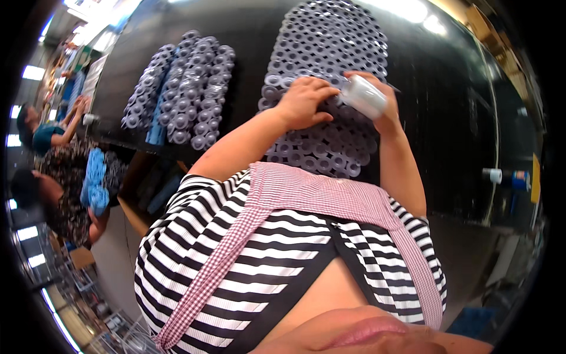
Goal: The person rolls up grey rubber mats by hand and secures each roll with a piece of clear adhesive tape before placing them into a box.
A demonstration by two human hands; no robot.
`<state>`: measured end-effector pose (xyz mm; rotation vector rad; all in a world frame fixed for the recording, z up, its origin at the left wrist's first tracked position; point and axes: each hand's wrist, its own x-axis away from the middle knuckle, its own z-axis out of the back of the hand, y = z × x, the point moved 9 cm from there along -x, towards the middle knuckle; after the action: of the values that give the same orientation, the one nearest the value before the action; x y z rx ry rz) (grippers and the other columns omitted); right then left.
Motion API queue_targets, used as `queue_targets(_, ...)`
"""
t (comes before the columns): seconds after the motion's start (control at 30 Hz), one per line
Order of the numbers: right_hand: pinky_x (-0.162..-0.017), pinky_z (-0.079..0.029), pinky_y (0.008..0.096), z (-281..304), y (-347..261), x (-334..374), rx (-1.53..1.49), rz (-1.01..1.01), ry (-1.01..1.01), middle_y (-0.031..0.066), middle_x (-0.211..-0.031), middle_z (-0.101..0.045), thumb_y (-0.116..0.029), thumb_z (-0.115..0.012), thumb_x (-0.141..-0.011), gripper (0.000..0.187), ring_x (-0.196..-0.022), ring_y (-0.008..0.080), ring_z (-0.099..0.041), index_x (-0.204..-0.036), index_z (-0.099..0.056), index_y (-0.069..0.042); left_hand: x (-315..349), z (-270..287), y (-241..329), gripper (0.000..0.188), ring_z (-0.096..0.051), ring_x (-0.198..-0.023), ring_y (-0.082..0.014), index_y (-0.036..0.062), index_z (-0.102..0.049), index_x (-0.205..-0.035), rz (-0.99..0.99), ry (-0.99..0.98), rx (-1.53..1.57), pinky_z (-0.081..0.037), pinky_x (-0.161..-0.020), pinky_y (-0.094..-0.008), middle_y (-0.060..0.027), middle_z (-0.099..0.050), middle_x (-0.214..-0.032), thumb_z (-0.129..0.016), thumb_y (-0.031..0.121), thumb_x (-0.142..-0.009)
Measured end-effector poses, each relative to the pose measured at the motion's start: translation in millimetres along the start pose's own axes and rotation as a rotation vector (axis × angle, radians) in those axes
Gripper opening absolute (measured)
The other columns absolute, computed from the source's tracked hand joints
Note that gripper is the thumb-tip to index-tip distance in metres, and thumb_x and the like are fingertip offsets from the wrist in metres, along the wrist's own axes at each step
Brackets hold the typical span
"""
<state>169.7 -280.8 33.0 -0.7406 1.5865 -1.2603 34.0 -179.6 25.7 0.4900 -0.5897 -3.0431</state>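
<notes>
A grey, see-through bubble mat (330,38) with many suction cups and round holes lies lengthwise on the black table in front of me, its near part layered or partly rolled. My left hand (306,103) rests on the near part, palm down, thumb apart from the bent fingers. Its fingertips come close to a roll of clear tape or film (364,97). My right hand (383,103) is closed around this roll, above the mat's right side. Whether a strip runs from the roll to the mat cannot be made out.
Several rolled mats, grey (203,88) and blue (156,121), lie on the table (253,35) at the left. Below them stands an open cardboard box (134,192). Another roll (492,175) lies at the right edge. Two people work at far left, one beside blue rolls (96,177).
</notes>
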Motion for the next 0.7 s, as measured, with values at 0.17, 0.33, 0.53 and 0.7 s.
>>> queue_targets(0.17,-0.094,-0.054,0.0312,-3.1,48.4,-5.5,-0.049,-0.355,0.134,0.0124,-0.122,-0.068,-0.012,-0.069,-0.091,0.025,-0.11,0.02,-0.066,-0.109,-0.075,0.004,-7.8,7.2,-12.8,0.1,-0.049,-0.139,-0.0338,0.0101,-0.036,-0.16,0.268,-0.095,0.486,-0.038,-0.117,-0.0444,-0.0153,-0.059,-0.142,-0.088,0.035,-0.079)
queue_targets(0.33,-0.092,-0.052,0.0316,-16.6,61.9,-10.5,0.215,-0.316,0.039,0.0103,-0.118,-0.069,-0.015,-0.069,-0.091,0.028,-0.107,0.0193,-0.066,-0.112,-0.072,0.004,-22.8,36.3,-0.8,0.058,-0.061,-0.123,-0.0324,0.0062,-0.062,-0.133,0.174,0.021,0.532,-0.045,-0.107,-0.0393,-0.0154,-0.067,-0.126,-0.082,0.026,-0.082)
queue_targets(0.53,-0.095,-0.051,0.0327,-33.3,47.2,9.6,0.023,-0.258,0.07,0.0081,-0.11,-0.07,-0.019,-0.063,-0.094,0.03,-0.104,0.0191,-0.066,-0.117,-0.069,-0.002,-61.4,16.9,11.8,0.018,-0.07,-0.09,-0.0281,0.004,-0.075,-0.095,0.162,-0.345,0.511,-0.054,-0.083,-0.0401,-0.013,-0.072,-0.094,-0.078,0.017,-0.084)
queue_targets(0.7,-0.126,-0.021,0.047,-69.5,-30.2,59.0,0.68,0.189,0.19,0.0217,-0.167,-0.025,-0.029,-0.095,-0.064,0.131,-0.155,0.0373,-0.025,-0.163,-0.014,-0.003,-61.6,-22.0,-34.9,0.021,-0.073,-0.089,-0.0252,0.0052,-0.076,-0.095,0.353,-0.274,0.529,-0.055,-0.079,-0.0381,-0.0118,-0.077,-0.093,-0.081,0.022,-0.084)
